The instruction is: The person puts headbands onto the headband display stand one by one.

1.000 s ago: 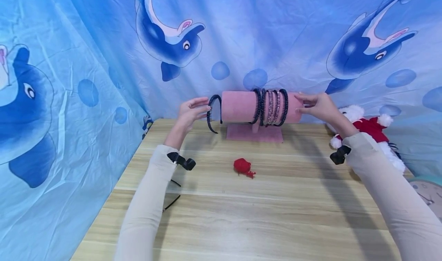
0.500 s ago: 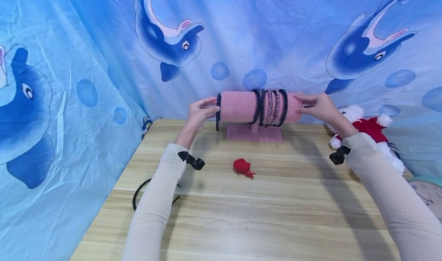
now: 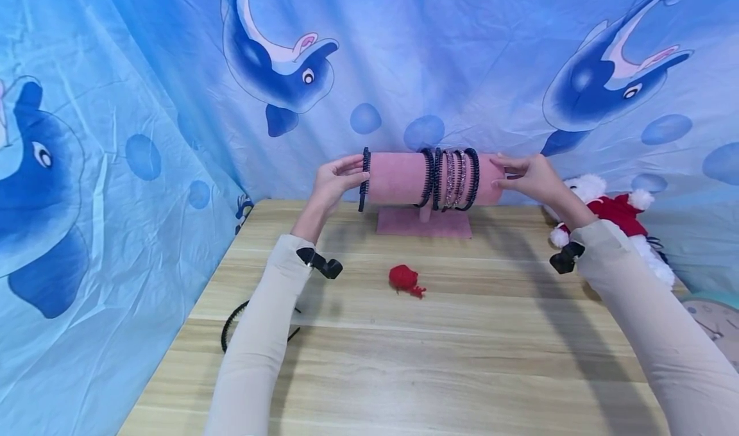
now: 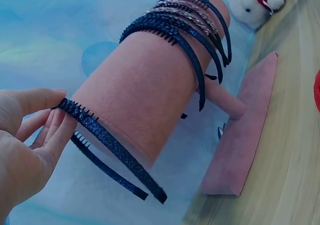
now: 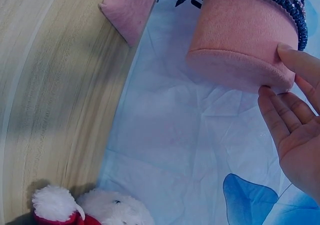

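Note:
My left hand (image 3: pixel 333 184) pinches a dark blue toothed headband (image 3: pixel 364 195) at the left end of a pink padded headband stand (image 3: pixel 397 178). In the left wrist view, thumb and fingers hold the top of this headband (image 4: pixel 111 140), and its two arms hang at the rim of the roll. My right hand (image 3: pixel 532 176) grips the stand's right end; in the right wrist view, the thumb lies on the roll's side and fingertips touch near its end face (image 5: pixel 235 70). Several other headbands (image 4: pixel 175 30), dark and glittery pink, sit around the right half of the roll.
A small red knitted-looking item (image 3: pixel 404 278) lies mid-table. Another black headband (image 3: pixel 228 327) is partly hidden by my left forearm. A white plush toy (image 3: pixel 620 215) in red clothes stands at the right, near a round clock (image 3: pixel 707 320). A blue dolphin-print curtain (image 3: pixel 485 51) hangs behind.
My left hand has moved right with the headband, which has turned edge-on and risen slightly against the roll's left end. The right hand has stayed on the stand.

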Motion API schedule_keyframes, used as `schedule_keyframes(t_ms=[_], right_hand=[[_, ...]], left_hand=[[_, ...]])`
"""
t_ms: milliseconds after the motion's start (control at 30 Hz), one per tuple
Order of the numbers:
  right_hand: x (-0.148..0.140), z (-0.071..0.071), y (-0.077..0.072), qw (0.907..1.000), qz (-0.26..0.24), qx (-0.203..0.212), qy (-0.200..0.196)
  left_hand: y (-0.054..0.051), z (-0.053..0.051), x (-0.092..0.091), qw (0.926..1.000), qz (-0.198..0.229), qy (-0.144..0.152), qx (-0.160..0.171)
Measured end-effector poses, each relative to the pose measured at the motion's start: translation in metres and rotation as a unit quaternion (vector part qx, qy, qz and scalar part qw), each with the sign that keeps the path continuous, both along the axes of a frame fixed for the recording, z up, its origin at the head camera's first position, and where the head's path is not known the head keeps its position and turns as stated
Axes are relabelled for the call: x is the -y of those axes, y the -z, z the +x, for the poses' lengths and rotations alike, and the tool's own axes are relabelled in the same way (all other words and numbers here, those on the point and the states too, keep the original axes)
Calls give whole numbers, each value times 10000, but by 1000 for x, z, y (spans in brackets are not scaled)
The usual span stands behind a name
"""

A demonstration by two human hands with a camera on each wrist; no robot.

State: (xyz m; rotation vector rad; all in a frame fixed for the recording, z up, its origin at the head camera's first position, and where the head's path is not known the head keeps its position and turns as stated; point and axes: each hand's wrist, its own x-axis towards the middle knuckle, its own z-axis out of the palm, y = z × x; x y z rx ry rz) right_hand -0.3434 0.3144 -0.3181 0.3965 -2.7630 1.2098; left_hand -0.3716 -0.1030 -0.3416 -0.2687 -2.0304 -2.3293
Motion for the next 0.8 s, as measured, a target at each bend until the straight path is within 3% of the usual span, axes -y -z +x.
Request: schedule_keyframes(t_ms=[233, 400, 533, 633, 800], right_hand=[[1, -2, 1, 10000, -18, -39, -61], [0, -3, 1, 9999, 26, -118, -54], [0, -3, 1, 9999, 63, -143, -61], [0, -2, 1, 9999, 33, -103, -55], [0, -1, 1, 10000, 12, -87, -41]], left_hand=[[-6, 2, 0, 9968, -785, 16, -164], [-11, 3, 2, 9835, -1728, 56, -537], [-17, 3, 3, 9597, -2630, 78, -989], [-21, 1, 4, 9338, -3313, 162, -1343], [-23, -2, 7, 9071, -3771, 484, -1809]])
